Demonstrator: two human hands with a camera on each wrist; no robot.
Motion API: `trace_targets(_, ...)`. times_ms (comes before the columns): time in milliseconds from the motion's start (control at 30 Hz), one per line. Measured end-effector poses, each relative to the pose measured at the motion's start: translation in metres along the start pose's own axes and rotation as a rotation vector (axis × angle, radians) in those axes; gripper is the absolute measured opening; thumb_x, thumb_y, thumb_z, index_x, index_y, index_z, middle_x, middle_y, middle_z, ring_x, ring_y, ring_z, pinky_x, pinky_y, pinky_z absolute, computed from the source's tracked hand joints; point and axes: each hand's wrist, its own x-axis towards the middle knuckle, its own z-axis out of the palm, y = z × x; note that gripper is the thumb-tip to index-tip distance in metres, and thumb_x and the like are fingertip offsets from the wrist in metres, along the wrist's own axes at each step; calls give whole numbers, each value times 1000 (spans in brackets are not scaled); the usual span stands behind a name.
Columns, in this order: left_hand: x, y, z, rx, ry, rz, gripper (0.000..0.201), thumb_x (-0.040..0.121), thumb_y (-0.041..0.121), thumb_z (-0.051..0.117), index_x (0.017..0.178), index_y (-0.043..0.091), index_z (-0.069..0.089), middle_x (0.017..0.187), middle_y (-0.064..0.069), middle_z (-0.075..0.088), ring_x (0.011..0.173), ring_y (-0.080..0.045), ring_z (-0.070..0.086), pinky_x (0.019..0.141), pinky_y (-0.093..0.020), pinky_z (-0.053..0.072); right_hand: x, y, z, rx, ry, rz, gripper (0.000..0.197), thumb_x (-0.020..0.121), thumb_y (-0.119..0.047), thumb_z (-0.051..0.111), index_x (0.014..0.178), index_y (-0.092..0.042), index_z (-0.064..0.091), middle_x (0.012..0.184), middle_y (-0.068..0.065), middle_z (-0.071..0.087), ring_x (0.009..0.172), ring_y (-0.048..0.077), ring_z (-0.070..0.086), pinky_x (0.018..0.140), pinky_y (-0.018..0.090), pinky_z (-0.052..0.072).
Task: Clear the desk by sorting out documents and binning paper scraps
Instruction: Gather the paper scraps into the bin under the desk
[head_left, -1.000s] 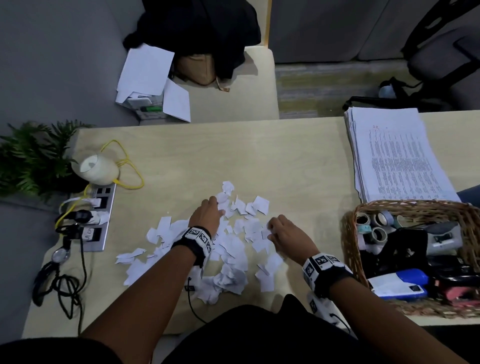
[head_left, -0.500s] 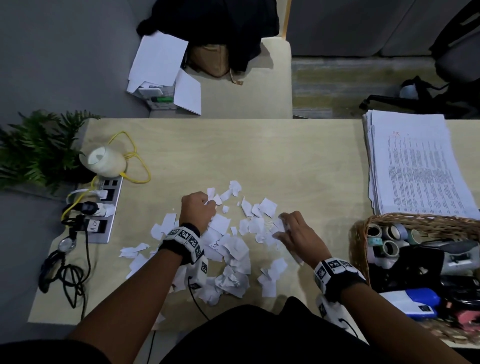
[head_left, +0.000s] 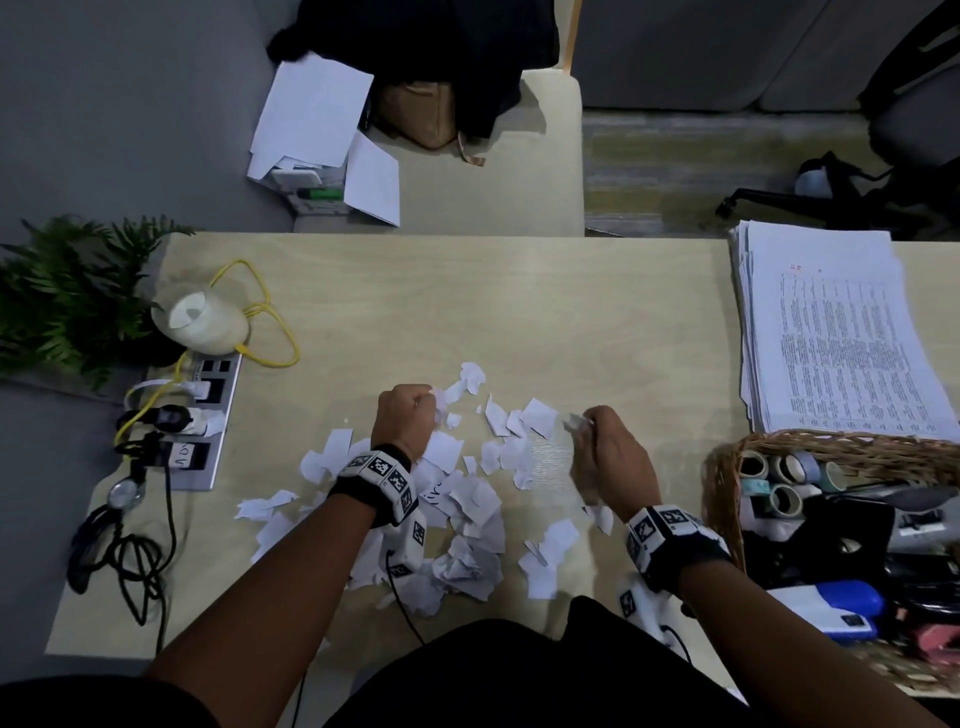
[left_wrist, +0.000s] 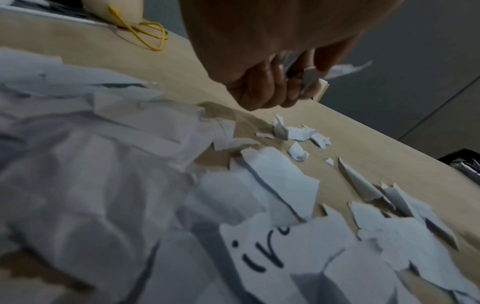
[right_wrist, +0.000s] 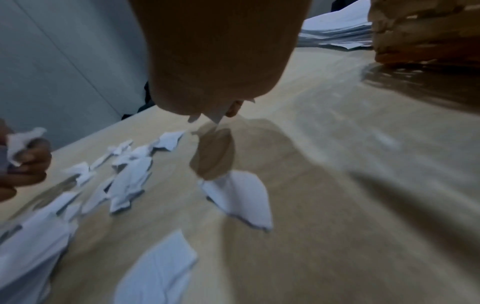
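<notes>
- So both hands lifted off the desk (head_left: 519, 312) since a second ago
- left hand (head_left: 402, 418) grip now fisted round paper scraps (head_left: 467, 499)
- right hand (head_left: 608, 457) grip pinching scraps too, rest scattered between and below them

The right hand (right_wrist: 221, 61) fills the upper middle of the view, seen from the wrist, with white slips of paper (right_wrist: 217, 117) poking out below its fingertips just above the pale wooden tabletop (right_wrist: 350, 205). Torn paper scraps (right_wrist: 130, 176) lie scattered across the tabletop to the left and below, one larger piece (right_wrist: 239, 197) lying apart beside the hand's shadow, while the left hand (right_wrist: 23, 164) at the left edge grips a crumpled white wad (right_wrist: 20, 139). At the upper right stands a woven basket (right_wrist: 426, 30), with a stack of documents (right_wrist: 335, 30) lying beyond it.
</notes>
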Motion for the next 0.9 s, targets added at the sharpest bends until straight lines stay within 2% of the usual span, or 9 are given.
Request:
trace_targets(133,5,-2,2,87,72,-23,51,91,33,51,51,14,25,47,-7,24,51,-21,24,49,-31,25,24,-8,-6,70,7,12,22,98,-22,35,98,-14,55,89,4,62,85,24,52,69,33,36)
trace_targets(267,12,-12,6,105,179,-5,26,80,11,48,61,14,31,57,-7,28,55,-22,24,48,-33,29,49,-19,-6,154,-89,60,24,102,-26,41,95,-12,59,63,3,58,66,28,54,62,34,37)
trace_targets(333,10,-12,4,62,175,1,16,84,0,43,88,14,50,68,-3,52,59,-23,47,54,-33,43,53,-20,0,81,-174,-34,22,103,-26,40,107,-16,59,63,4,58,66,31,58,60,34,39)
trace_targets(400,11,-15,2,82,164,19,47,81,-11,36,118,15,50,88,-4,60,80,-21,56,68,-32,48,53,-21,6,-46,-261,-103,24,101,-28,41,120,-19,53,71,11,63,73,36,61,62,39,45)
trace_targets(433,11,-16,1,129,144,33,53,80,-14,35,121,16,50,93,-6,59,86,-22,57,73,-34,49,52,-21,9,-108,-291,-104,29,100,-35,43,124,-19,48,75,13,64,75,38,61,63,40,46)
trace_targets(533,12,-21,1,357,53,73,12,98,15,42,107,12,51,93,-11,62,83,-33,58,65,-37,45,46,-29,12,-243,-320,-43,58,89,-67,46,119,-17,40,72,9,59,72,38,61,61,40,48)
trace_targets(633,9,-23,6,601,-61,13,52,95,57,42,108,7,44,89,-15,65,77,-37,62,59,-34,40,41,-39,19,-336,-251,20,80,77,-84,44,110,-12,38,70,9,61,67,34,63,55,37,50)
trace_targets(733,10,-23,13,804,-99,56,61,93,62,41,118,6,43,91,-15,66,78,-36,65,57,-32,36,41,-50,31,-436,-241,23,69,88,-71,42,115,-8,38,79,12,67,72,35,66,51,33,40)
trace_targets(900,11,-16,23,818,-184,225,21,99,17,36,100,5,53,87,-15,61,77,-36,63,59,-35,41,35,-58,42,-552,-305,-122,21,100,-23,34,111,-8,44,75,9,64,66,35,63,44,30,24)
